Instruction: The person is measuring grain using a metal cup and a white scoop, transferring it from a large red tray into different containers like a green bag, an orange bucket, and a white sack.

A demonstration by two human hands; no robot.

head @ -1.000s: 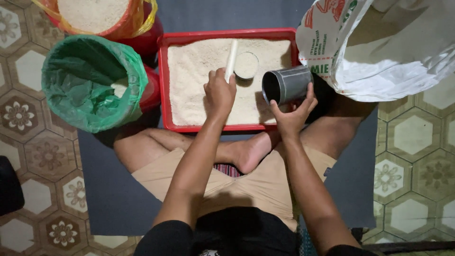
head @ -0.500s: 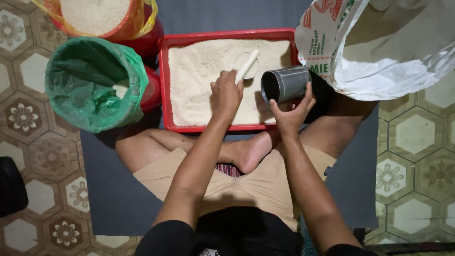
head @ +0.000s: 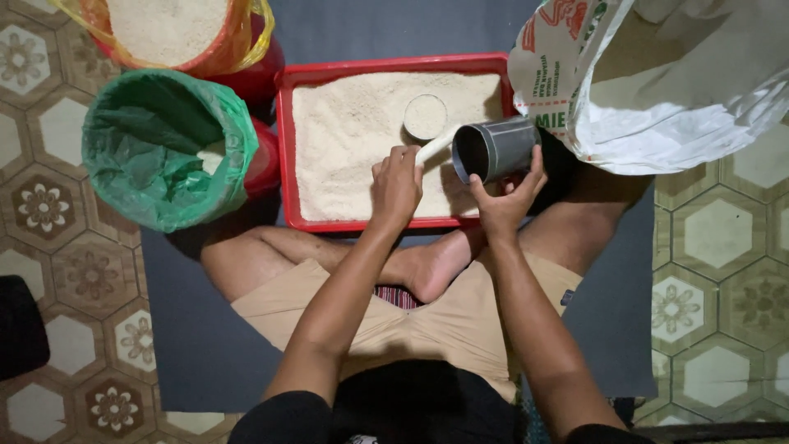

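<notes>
A red tray (head: 286, 156) of pale grain lies on the floor in front of my crossed legs. My left hand (head: 396, 186) grips a white stick (head: 433, 149) above the tray's near half, its far end pointing at the mouth of a grey metal cup. My right hand (head: 505, 201) holds that grey metal cup (head: 496, 149) tilted on its side over the tray's right edge, its open mouth facing left. A small round container (head: 425, 116) filled level with grain sits in the tray just beyond the stick.
A bucket lined with a green bag (head: 164, 148) stands left of the tray. A red bucket with an orange bag (head: 177, 31) of grain is at the back left. A big white sack (head: 657, 82) lies at the right. A dark mat (head: 189, 345) covers patterned tiles.
My left hand has swung the white stick from pointing away over the grain round to the right, toward the cup's mouth. The cup has stayed tilted in my right hand.
</notes>
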